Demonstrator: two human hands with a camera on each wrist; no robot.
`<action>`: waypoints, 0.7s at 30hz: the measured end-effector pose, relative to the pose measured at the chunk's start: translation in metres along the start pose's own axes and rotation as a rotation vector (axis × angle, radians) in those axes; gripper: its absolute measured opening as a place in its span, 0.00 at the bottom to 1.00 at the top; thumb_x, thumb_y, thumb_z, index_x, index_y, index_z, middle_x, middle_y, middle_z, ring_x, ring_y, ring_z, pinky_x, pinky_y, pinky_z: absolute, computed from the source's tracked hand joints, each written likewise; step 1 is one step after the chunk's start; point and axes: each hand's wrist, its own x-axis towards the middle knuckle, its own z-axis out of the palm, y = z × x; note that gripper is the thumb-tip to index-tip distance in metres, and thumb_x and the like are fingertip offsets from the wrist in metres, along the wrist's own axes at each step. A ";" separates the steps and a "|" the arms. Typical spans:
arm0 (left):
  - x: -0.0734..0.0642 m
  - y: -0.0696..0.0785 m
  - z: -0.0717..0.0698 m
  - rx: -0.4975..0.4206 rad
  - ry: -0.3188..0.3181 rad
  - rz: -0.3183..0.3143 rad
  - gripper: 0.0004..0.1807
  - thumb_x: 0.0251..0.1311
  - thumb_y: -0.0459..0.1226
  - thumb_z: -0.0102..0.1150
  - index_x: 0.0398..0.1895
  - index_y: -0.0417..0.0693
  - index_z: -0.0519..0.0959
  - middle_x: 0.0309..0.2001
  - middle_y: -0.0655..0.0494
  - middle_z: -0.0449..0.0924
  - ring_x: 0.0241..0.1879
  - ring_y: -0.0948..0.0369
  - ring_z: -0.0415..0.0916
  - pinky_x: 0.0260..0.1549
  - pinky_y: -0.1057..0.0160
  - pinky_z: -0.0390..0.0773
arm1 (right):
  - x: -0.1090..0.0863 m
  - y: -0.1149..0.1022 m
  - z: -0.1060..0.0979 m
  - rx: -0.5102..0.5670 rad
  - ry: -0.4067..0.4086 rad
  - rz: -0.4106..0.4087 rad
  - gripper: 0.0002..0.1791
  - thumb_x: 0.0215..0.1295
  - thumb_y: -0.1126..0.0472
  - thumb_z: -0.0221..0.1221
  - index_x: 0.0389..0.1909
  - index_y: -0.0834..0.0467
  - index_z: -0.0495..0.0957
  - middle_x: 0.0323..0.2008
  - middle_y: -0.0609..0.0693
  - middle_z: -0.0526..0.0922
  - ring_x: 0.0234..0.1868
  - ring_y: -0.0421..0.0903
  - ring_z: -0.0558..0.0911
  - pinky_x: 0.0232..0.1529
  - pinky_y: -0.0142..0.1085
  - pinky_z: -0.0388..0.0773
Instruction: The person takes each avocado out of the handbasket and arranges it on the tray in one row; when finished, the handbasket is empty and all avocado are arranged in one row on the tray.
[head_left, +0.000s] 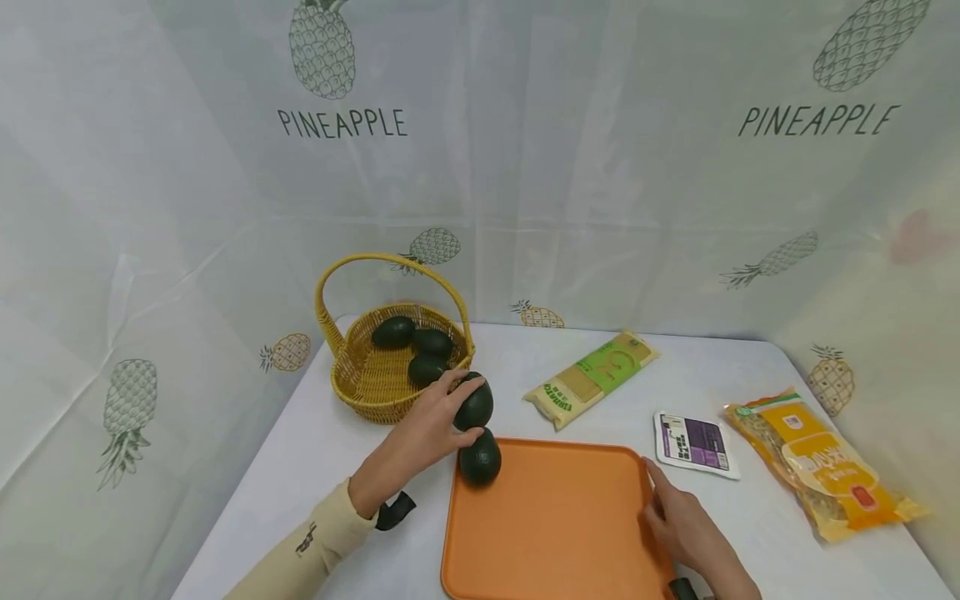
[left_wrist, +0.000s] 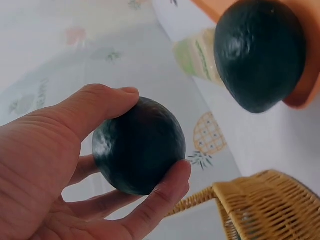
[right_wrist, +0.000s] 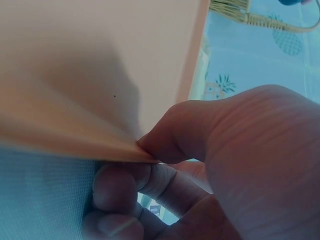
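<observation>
My left hand grips a dark green avocado between thumb and fingers, just right of the wicker basket. Another avocado lies at the far left corner of the orange tray, close below the held one. Inside the basket sit three more avocados, grouped toward its back and right. At the tray's right edge, my right hand pinches the rim; in the right wrist view the thumb is above the rim and curled fingers are beneath it.
Behind the tray lies a green-and-tan packet. A small purple-and-white packet is right of the tray, and a yellow-orange bag lies farther right. The basket's tall handle arches above it. A pineapple-print sheet hangs behind the white table.
</observation>
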 end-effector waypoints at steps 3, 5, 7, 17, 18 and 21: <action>0.001 0.004 0.003 -0.008 -0.017 0.005 0.38 0.58 0.40 0.81 0.72 0.42 0.77 0.69 0.36 0.74 0.65 0.42 0.80 0.59 0.47 0.86 | -0.002 -0.003 -0.002 -0.001 -0.008 0.015 0.37 0.71 0.66 0.56 0.78 0.72 0.58 0.24 0.45 0.69 0.24 0.40 0.69 0.26 0.33 0.65; 0.001 0.007 0.005 -0.003 -0.024 0.012 0.38 0.58 0.40 0.81 0.72 0.43 0.77 0.69 0.36 0.74 0.66 0.41 0.79 0.60 0.46 0.85 | -0.003 -0.007 -0.004 -0.002 -0.019 0.043 0.38 0.70 0.67 0.56 0.78 0.72 0.58 0.25 0.46 0.69 0.24 0.41 0.70 0.27 0.33 0.65; 0.001 0.010 0.007 0.006 -0.018 0.028 0.38 0.58 0.40 0.82 0.71 0.43 0.77 0.69 0.35 0.74 0.66 0.40 0.79 0.60 0.45 0.85 | -0.004 -0.009 -0.005 -0.013 -0.016 0.050 0.38 0.71 0.66 0.57 0.79 0.72 0.58 0.25 0.46 0.69 0.24 0.41 0.70 0.27 0.33 0.65; 0.004 0.021 0.015 0.041 -0.037 0.089 0.37 0.58 0.39 0.81 0.71 0.42 0.77 0.68 0.35 0.74 0.62 0.39 0.80 0.55 0.46 0.87 | 0.000 0.008 0.005 -0.034 0.024 0.002 0.37 0.70 0.65 0.57 0.78 0.70 0.60 0.22 0.43 0.68 0.22 0.38 0.69 0.27 0.32 0.65; 0.004 0.022 0.016 0.040 -0.042 0.090 0.37 0.59 0.39 0.81 0.71 0.42 0.77 0.68 0.35 0.74 0.62 0.39 0.79 0.55 0.45 0.87 | 0.000 0.008 0.005 -0.026 0.017 0.004 0.37 0.70 0.65 0.57 0.78 0.70 0.59 0.23 0.44 0.68 0.23 0.39 0.69 0.26 0.32 0.65; 0.006 0.024 0.017 0.044 -0.046 0.077 0.37 0.59 0.39 0.80 0.72 0.43 0.77 0.69 0.36 0.74 0.62 0.38 0.79 0.55 0.45 0.87 | 0.001 0.007 0.004 -0.016 0.029 -0.018 0.37 0.70 0.66 0.57 0.78 0.70 0.59 0.23 0.45 0.68 0.23 0.40 0.69 0.25 0.33 0.64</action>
